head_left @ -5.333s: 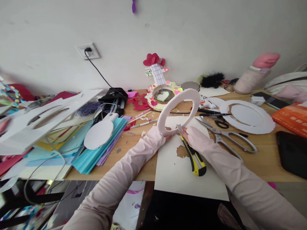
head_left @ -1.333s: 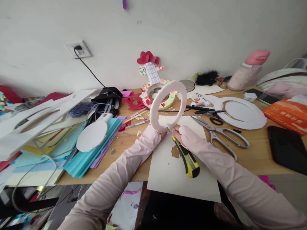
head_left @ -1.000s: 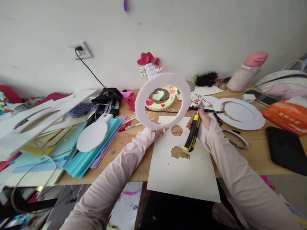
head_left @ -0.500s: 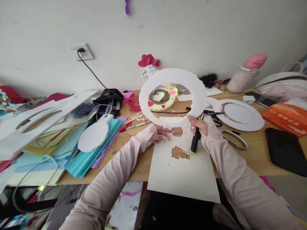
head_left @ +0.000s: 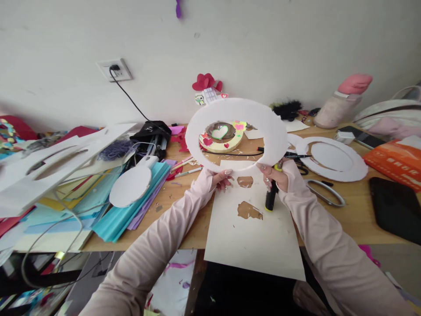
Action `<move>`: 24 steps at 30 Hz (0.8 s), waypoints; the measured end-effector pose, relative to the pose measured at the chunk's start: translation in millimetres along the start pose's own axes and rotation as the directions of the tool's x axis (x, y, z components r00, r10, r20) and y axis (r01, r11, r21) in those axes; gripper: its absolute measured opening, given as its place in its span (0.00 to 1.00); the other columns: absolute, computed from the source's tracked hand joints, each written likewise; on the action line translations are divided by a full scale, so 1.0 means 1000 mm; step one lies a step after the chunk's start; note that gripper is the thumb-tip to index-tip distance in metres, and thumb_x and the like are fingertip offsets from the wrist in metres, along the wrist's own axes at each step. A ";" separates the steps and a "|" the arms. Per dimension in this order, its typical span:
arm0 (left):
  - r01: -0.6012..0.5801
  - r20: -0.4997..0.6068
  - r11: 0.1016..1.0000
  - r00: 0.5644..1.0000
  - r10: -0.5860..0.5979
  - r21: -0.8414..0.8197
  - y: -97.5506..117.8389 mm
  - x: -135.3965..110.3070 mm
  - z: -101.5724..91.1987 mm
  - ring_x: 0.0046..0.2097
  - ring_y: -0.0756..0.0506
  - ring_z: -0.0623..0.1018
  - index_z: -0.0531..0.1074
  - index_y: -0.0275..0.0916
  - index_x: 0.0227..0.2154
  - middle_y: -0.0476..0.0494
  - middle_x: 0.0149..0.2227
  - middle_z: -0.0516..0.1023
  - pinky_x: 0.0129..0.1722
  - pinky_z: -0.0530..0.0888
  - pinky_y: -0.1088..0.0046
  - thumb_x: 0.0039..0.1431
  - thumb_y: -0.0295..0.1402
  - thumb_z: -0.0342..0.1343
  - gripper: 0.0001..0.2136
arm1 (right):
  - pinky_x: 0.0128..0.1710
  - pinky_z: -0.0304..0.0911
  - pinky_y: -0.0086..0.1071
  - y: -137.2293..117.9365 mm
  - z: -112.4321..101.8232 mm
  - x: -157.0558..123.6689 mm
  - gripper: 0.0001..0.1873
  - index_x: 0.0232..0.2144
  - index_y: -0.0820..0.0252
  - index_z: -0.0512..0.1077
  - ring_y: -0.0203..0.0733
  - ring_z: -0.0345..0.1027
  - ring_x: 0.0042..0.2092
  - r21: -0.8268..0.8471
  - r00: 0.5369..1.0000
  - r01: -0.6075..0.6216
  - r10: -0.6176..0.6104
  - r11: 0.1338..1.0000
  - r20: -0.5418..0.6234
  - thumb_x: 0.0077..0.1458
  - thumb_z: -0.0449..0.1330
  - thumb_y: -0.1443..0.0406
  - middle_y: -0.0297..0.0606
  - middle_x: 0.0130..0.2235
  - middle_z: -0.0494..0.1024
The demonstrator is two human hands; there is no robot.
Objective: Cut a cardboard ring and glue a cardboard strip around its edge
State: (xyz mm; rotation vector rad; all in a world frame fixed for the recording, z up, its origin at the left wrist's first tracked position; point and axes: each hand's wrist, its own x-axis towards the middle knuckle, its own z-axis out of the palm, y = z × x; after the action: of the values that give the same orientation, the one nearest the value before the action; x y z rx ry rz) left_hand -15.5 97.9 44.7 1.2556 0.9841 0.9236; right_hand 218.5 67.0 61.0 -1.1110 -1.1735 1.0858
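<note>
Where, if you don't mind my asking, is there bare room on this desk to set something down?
Bare wood shows between the right sleeve, the silver scissor handle and the flat black item; the near half of the cream sheet has only specks. Coloured paper crowds the left; a heart-decorated ring sits behind the white ring.

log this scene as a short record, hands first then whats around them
left hand: at the lower edge of the white ring, firmness of hold unclear
right hand: holds the yellow-and-black cutter, thumb at the ring's lower edge
below hands: cream paper sheet, pierced in two places, on the wooden table
behind ring: red paper flower
left side: white disc on turquoise paper
right side: orange packet, flat black object
</note>
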 end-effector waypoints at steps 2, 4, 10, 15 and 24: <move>-0.010 0.027 0.999 1.000 0.009 0.036 0.000 0.000 -0.002 0.19 0.52 0.70 0.80 0.35 0.25 0.43 0.21 0.79 0.20 0.66 0.74 0.41 0.61 0.76 0.30 | 0.10 0.59 0.30 0.001 0.000 0.001 0.29 0.26 0.54 0.70 0.33 0.56 0.12 0.029 0.999 -0.034 0.034 0.999 -0.003 0.40 0.81 0.45 0.25 0.13 0.67; -0.005 0.086 0.997 0.996 -0.001 0.073 -0.001 0.002 -0.006 0.21 0.51 0.72 0.81 0.35 0.25 0.43 0.22 0.80 0.21 0.68 0.74 0.39 0.60 0.77 0.29 | 0.09 0.58 0.31 0.002 -0.001 0.004 0.31 0.24 0.54 0.69 0.34 0.56 0.12 0.059 0.998 -0.057 0.059 0.997 -0.018 0.36 0.82 0.45 0.25 0.12 0.65; -0.083 0.260 0.986 0.965 0.043 0.143 -0.002 0.013 -0.015 0.32 0.46 0.81 0.82 0.36 0.28 0.41 0.30 0.85 0.33 0.78 0.71 0.24 0.59 0.82 0.34 | 0.09 0.57 0.30 0.002 -0.003 0.004 0.30 0.24 0.55 0.70 0.33 0.56 0.12 0.048 0.998 0.004 -0.002 0.999 -0.056 0.38 0.81 0.45 0.25 0.12 0.66; -0.050 0.178 0.995 0.983 0.034 0.084 -0.004 0.011 -0.009 0.27 0.47 0.79 0.81 0.35 0.28 0.36 0.28 0.84 0.23 0.72 0.74 0.35 0.79 0.64 0.44 | 0.11 0.60 0.30 -0.008 0.001 -0.005 0.29 0.27 0.55 0.70 0.33 0.58 0.13 -0.011 1.000 -0.005 0.005 1.000 -0.016 0.42 0.80 0.44 0.23 0.14 0.66; -0.051 0.124 0.992 0.992 0.037 0.114 -0.008 0.007 -0.006 0.22 0.49 0.75 0.81 0.34 0.25 0.35 0.25 0.84 0.21 0.66 0.74 0.45 0.72 0.66 0.38 | 0.10 0.58 0.30 -0.009 0.000 -0.001 0.31 0.21 0.54 0.69 0.33 0.56 0.13 0.040 0.999 -0.044 0.044 0.998 0.003 0.36 0.82 0.45 0.24 0.13 0.64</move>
State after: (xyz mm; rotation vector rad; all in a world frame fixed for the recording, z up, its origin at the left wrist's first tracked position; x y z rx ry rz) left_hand -19.0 105.5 35.7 1.4207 0.9279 0.8224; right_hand 219.3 65.2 69.5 -1.1092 -1.1289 1.1393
